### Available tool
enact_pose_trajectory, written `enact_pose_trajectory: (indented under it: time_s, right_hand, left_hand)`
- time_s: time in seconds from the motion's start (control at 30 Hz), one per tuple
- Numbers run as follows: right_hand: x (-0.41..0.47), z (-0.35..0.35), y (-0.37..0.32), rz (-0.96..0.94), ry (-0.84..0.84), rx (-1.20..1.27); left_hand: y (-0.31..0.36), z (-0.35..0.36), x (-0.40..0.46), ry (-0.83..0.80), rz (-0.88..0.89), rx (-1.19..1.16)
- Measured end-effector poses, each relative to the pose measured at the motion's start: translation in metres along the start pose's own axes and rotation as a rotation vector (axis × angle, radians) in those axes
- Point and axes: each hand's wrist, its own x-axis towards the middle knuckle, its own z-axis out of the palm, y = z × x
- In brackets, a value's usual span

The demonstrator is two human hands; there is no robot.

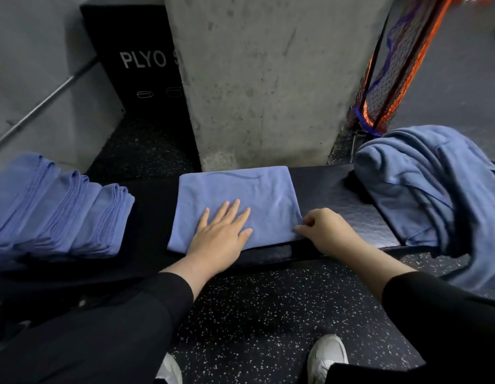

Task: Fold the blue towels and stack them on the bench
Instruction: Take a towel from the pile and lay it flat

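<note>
At the bottom of the frame we see two white shoes (326,356) on the speckled rubber floor (268,300); the left one is mostly cut off by the lower edge and by the black clothing. Black sleeves (440,306) cover both of our arms down to the wrists.

Above them, in the middle of the frame, lies the black padded bench (351,214), running from left to right. Our left hand (224,234) rests flat on the folded blue towel (240,200) at the center, with the fingers straight and a little spread. Our right hand (326,231) is at the lower right corner of this towel; its fingers are curled and seem to pinch the edge of the cloth, but the fingertips are partly hidden by the hand itself.

At the left of the frame stands a stack of folded towels (57,209) on the bench, leaning like steps; its left and lower parts are dark and cut off. At the right lies a heap of unfolded towels (423,187), hanging over the front edge of the bench, so this end of the bench is hidden.

Behind the bench, in the upper center, rises a concrete pillar (268,79). It covers part of a black plyo box (129,65) at the upper left, where we can read only "PLYO S". A metal bar (46,98) leans on the gray wall beside it. At the upper right hangs an orange and purple net (385,87), blurred.
</note>
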Motion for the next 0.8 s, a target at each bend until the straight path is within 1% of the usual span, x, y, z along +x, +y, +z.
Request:
enact_pose_trajectory:
  time_s: [0.07, 0.13, 0.2, 0.23, 0.27, 0.3, 0.37, 0.4, 0.43, 0.47, 0.5, 0.53, 0.57, 0.6, 0.7, 0.8]
  right_hand:
    - [0.002, -0.007, 0.004, 0.039, 0.020, 0.040]
    - [0.002, -0.013, 0.012, 0.062, -0.004, 0.032]
    - [0.000, -0.014, 0.017, 0.056, -0.055, -0.058]
    - [-0.001, -0.013, 0.019, 0.043, -0.047, -0.120]
    - [-0.003, -0.011, 0.019, 0.013, 0.015, -0.179]
    - [-0.004, -0.010, 0.018, -0.040, 0.118, -0.225]
    - [-0.006, -0.011, 0.012, -0.245, 0.303, -0.228]
    - [-0.006, -0.009, 0.009, -0.374, 0.321, -0.206]
    - [-0.006, -0.007, 0.008, -0.484, 0.274, -0.199]
    - [-0.005, -0.002, 0.009, -0.562, 0.171, -0.202]
    - [-0.006, 0.003, 0.010, -0.587, 0.036, -0.232]
    - [-0.006, 0.009, 0.012, -0.561, -0.095, -0.292]
    - [-0.007, 0.012, 0.014, -0.521, -0.185, -0.363]
    - [-0.007, 0.014, 0.016, -0.491, -0.228, -0.411]
    - [-0.004, 0.011, 0.021, -0.492, -0.217, -0.399]
    - [0.000, 0.004, 0.029, -0.551, -0.138, -0.296]
  left_hand:
    - [-0.001, 0.001, -0.003, 0.003, -0.002, -0.011]
    - [-0.003, 0.001, -0.004, 0.002, 0.001, -0.022]
    - [-0.004, 0.000, -0.002, -0.006, 0.003, -0.045]
    - [-0.005, 0.000, -0.002, -0.017, 0.007, -0.064]
    - [-0.005, -0.002, -0.003, -0.025, 0.014, -0.089]
    - [-0.006, -0.003, -0.004, -0.021, 0.022, -0.113]
    - [-0.012, -0.008, -0.009, 0.037, 0.041, -0.132]
    - [-0.017, -0.010, -0.011, 0.078, 0.040, -0.126]
    - [-0.024, -0.012, -0.015, 0.105, 0.024, -0.116]
    - [-0.034, -0.014, -0.018, 0.101, -0.006, -0.099]
    - [-0.043, -0.014, -0.023, 0.066, -0.042, -0.073]
    - [-0.052, -0.014, -0.029, 0.015, -0.073, -0.041]
    - [-0.060, -0.013, -0.034, -0.031, -0.093, -0.018]
    - [-0.066, -0.013, -0.040, -0.057, -0.105, -0.011]
    - [-0.077, -0.011, -0.053, -0.057, -0.110, -0.017]
    - [-0.088, -0.013, -0.062, -0.008, -0.095, -0.042]
